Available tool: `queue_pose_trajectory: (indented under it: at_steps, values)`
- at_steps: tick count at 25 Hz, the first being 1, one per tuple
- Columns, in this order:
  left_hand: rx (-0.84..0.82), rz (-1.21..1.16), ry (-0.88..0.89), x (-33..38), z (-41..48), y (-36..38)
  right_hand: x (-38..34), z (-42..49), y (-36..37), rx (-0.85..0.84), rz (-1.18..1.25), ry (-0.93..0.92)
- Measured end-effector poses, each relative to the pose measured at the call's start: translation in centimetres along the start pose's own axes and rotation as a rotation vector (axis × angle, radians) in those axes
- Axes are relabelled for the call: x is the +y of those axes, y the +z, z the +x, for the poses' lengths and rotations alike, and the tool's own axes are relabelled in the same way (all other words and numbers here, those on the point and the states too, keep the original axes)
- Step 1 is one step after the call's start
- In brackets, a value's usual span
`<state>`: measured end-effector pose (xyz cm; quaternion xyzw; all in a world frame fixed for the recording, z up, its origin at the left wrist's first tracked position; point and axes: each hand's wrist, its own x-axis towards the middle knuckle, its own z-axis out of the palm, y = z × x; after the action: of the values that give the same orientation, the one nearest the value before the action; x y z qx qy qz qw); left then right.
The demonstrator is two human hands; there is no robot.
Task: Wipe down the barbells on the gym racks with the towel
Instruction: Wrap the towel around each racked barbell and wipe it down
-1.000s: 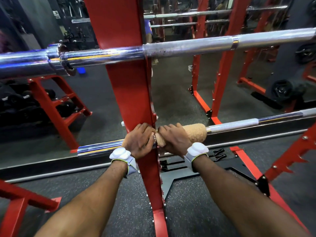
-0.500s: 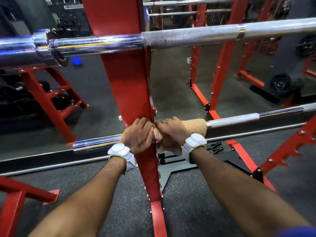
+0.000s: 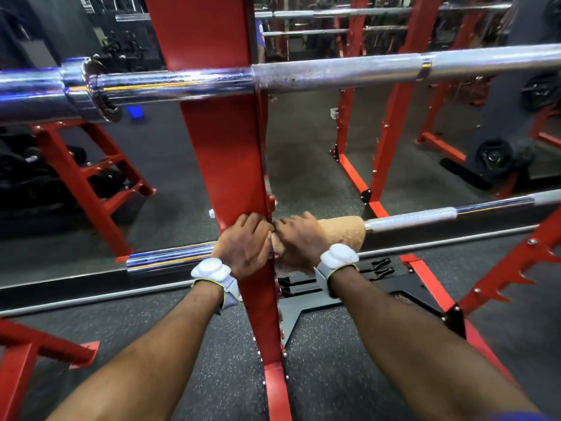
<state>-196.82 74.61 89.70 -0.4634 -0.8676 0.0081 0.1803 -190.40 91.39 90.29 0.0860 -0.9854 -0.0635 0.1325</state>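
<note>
The gym floor [image 3: 318,360] is dark speckled rubber, and red racks [image 3: 394,117] stand in rows across the room, with more bars racked high at the back and black weight plates [image 3: 494,154] stored at the right. Close in front rises a broad red rack upright [image 3: 224,147], which carries two bars. The upper barbell [image 3: 334,74] crosses the whole view near the top, its sleeve and collar to the left of the post; nothing touches it, and whether it has been wiped cannot be told from its shine. The lower barbell [image 3: 425,215] runs behind the same post at hand height, and this is the one being worked on, so the job looks to be at an early or middle stage, with most of this shaft to the right and the other racked bars probably left to do. The tan towel [image 3: 346,230] is wrapped round the lower bar just right of the post. The right hand [image 3: 299,238] is closed round the towel and the bar inside it, while the left hand [image 3: 243,247], just left of the post, curls over the bare chrome and grips it. Both wrists wear white bands [image 3: 212,270].
</note>
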Motion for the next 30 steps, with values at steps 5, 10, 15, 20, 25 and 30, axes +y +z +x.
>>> queue_pose_trajectory:
  at_steps: [5,10,15,20,25,30]
  values:
    - [0.018,0.000,0.035,-0.4,-0.2,-0.1,5.6,-2.3,-1.2,-0.144,0.040,0.039]
    - [0.120,-0.059,-0.012,0.3,-0.2,-0.6,1.5,0.8,-1.8,-0.322,0.014,0.115]
    - [0.114,-0.061,0.005,0.0,-0.4,-0.5,2.3,-0.2,-0.3,-0.082,0.115,-0.023]
    - [0.127,-0.073,0.028,-0.2,-0.3,-0.3,7.0,-4.2,0.7,0.116,-0.032,0.093]
    - [0.225,-0.063,0.003,0.5,-0.4,-0.6,-0.4,-3.7,1.6,0.249,-0.038,0.464]
    - [0.220,-0.056,0.015,0.5,-0.5,-1.0,5.8,-5.3,0.5,0.146,-0.032,0.050]
